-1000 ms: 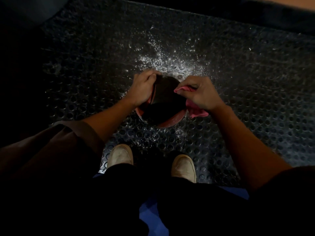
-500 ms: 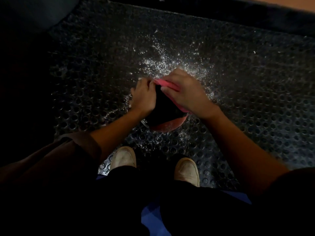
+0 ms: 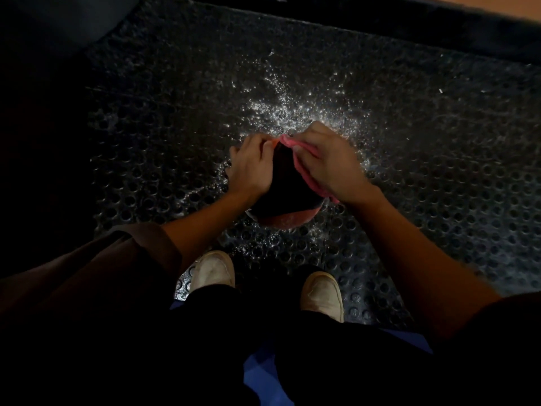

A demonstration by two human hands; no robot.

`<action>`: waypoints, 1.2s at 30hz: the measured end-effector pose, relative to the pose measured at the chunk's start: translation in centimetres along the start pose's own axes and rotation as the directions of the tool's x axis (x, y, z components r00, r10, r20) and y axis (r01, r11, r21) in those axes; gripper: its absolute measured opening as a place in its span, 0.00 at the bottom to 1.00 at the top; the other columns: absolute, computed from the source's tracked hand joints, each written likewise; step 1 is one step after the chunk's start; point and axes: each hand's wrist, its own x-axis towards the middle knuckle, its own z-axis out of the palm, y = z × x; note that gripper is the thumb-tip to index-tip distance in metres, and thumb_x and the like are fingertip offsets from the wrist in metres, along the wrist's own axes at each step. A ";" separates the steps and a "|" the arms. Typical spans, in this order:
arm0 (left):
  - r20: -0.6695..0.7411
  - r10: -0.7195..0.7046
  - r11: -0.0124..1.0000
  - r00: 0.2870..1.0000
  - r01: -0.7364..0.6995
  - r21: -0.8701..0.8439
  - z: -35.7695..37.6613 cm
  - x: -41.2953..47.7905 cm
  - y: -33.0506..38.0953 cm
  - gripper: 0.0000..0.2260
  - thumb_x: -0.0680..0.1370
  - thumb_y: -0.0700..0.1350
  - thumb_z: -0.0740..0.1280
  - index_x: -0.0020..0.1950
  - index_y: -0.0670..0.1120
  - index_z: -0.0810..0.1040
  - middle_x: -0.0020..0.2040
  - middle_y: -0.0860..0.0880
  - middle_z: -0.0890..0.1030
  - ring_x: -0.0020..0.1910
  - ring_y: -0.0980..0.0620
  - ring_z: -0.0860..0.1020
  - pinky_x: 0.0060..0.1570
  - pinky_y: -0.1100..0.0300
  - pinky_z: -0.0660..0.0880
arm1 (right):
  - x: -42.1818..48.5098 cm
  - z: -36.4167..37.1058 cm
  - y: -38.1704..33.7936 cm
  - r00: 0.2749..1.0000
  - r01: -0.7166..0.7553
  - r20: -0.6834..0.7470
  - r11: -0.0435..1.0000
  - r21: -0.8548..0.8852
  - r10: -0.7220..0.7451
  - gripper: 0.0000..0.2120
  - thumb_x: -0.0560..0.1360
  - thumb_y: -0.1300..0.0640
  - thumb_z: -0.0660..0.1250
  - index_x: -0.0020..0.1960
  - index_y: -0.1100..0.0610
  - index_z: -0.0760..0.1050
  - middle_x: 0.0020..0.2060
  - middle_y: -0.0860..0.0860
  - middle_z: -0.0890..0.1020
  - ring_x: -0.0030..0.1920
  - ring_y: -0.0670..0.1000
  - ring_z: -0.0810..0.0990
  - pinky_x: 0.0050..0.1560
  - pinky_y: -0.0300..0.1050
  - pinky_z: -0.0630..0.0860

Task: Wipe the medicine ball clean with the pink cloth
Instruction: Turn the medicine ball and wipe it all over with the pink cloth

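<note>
A dark medicine ball (image 3: 288,191) with a reddish-orange lower band sits on the black perforated rubber mat (image 3: 439,171), just beyond my feet. My left hand (image 3: 253,165) curls over the ball's left side and steadies it. My right hand (image 3: 328,159) holds the pink cloth (image 3: 307,174) bunched under its fingers against the ball's top right. The cloth's edge shows along my fingers and below my wrist. The two hands nearly meet at the ball's far top.
White powder or droplets (image 3: 295,112) are scattered on the mat beyond the ball. My two pale shoes (image 3: 213,271) (image 3: 322,294) stand close to the ball on its near side. A raised dark edge (image 3: 409,22) borders the mat at the far side.
My right hand with the cloth has swept from the ball's right side up over its top toward my left hand. The left hand stayed on the ball's left side.
</note>
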 end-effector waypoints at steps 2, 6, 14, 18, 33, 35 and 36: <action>0.003 0.030 0.999 1.000 -0.030 -0.011 -0.1 0.0 -0.5 0.18 0.79 0.55 0.50 0.61 0.52 0.75 0.62 0.54 0.76 0.62 0.50 0.69 0.63 0.48 0.66 | 0.0 0.0 0.8 0.997 -0.072 -0.017 0.996 -0.051 0.072 0.12 0.80 0.49 0.62 0.56 0.52 0.80 0.46 0.47 0.76 0.44 0.47 0.75 0.44 0.46 0.75; 0.006 0.064 0.998 0.998 -0.064 0.012 0.1 0.0 -0.8 0.19 0.79 0.56 0.51 0.61 0.52 0.75 0.62 0.53 0.77 0.60 0.49 0.69 0.60 0.50 0.65 | 0.3 -0.2 1.3 0.988 -0.152 -0.023 0.988 0.010 0.153 0.14 0.79 0.46 0.61 0.53 0.52 0.81 0.46 0.50 0.78 0.45 0.49 0.77 0.47 0.52 0.76; 0.041 0.100 0.995 0.994 -0.101 0.022 -0.1 0.1 -0.7 0.17 0.81 0.54 0.52 0.62 0.49 0.75 0.62 0.51 0.76 0.61 0.48 0.69 0.58 0.54 0.62 | 1.0 -0.5 1.4 0.972 -0.233 0.037 0.972 -0.025 0.234 0.12 0.80 0.49 0.61 0.59 0.50 0.78 0.56 0.48 0.79 0.53 0.48 0.76 0.51 0.43 0.70; 0.053 0.074 0.997 0.996 -0.075 0.014 -0.3 0.8 -0.1 0.18 0.82 0.52 0.52 0.61 0.45 0.76 0.62 0.47 0.77 0.59 0.50 0.70 0.61 0.55 0.61 | 2.2 -0.7 0.7 0.969 -0.226 0.088 0.972 -0.061 0.231 0.12 0.80 0.51 0.61 0.60 0.52 0.78 0.58 0.50 0.80 0.56 0.49 0.76 0.57 0.45 0.70; 0.047 -0.176 0.984 0.983 0.174 0.040 0.1 -1.0 3.4 0.17 0.83 0.51 0.48 0.63 0.49 0.73 0.66 0.49 0.73 0.70 0.45 0.63 0.67 0.38 0.56 | -0.9 0.2 -0.5 0.940 -0.313 -0.086 0.933 0.178 0.331 0.08 0.75 0.49 0.69 0.49 0.51 0.82 0.45 0.46 0.83 0.47 0.46 0.80 0.55 0.52 0.77; 0.008 -0.124 0.990 0.992 0.123 0.067 0.5 -1.9 3.2 0.17 0.83 0.51 0.48 0.63 0.49 0.72 0.65 0.51 0.73 0.68 0.49 0.63 0.66 0.38 0.56 | -1.4 0.4 -0.7 0.934 -0.314 -0.132 0.940 0.133 0.331 0.08 0.75 0.48 0.68 0.49 0.50 0.82 0.45 0.46 0.84 0.47 0.46 0.80 0.54 0.52 0.78; -0.008 -0.086 0.994 0.996 0.087 0.073 0.5 -2.4 2.9 0.17 0.83 0.51 0.48 0.63 0.49 0.72 0.63 0.53 0.73 0.66 0.51 0.64 0.67 0.39 0.56 | -1.7 0.5 -1.0 0.943 -0.289 -0.134 0.950 0.113 0.303 0.09 0.75 0.47 0.67 0.50 0.50 0.82 0.47 0.46 0.83 0.48 0.46 0.80 0.54 0.51 0.77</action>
